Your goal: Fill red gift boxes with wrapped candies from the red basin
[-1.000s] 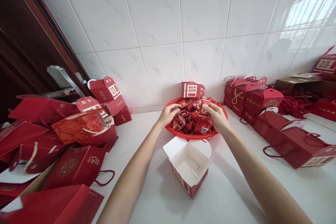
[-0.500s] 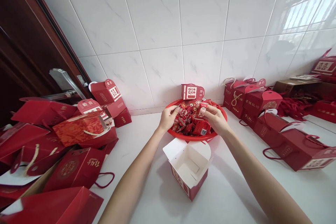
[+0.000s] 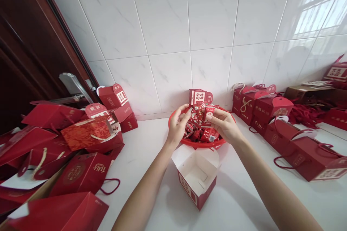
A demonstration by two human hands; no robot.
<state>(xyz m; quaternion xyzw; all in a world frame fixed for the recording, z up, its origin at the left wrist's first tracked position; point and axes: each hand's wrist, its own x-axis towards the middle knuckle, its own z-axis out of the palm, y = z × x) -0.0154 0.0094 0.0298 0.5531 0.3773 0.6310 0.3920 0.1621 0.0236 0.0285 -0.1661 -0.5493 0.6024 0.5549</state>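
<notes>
My left hand (image 3: 177, 124) is closed, thumb and fingers pinching a red wrapped candy (image 3: 194, 117) with a white and gold pattern. Between the fingertips of my right hand (image 3: 226, 124) is a small red and white candy packet (image 3: 208, 111). Both hands are over a red plastic basin (image 3: 199, 145), which holds many red wrapped sweets (image 3: 196, 135). In front of the basin stands an open red gift box (image 3: 196, 184), its flaps up and its white inside bare.
Red gift boxes (image 3: 78, 173) crowd the left side by a door handle (image 3: 74, 85). More red boxes (image 3: 279, 133) line the right, near a brown carton (image 3: 306, 92). Behind the basin, a small red box (image 3: 200, 96) is by the tiled wall (image 3: 170, 79).
My left hand has moved right and turned inward, nearer my right hand, with the patterned candy now showing at its fingers. The right hand still holds its packet. The view shifted slightly.
</notes>
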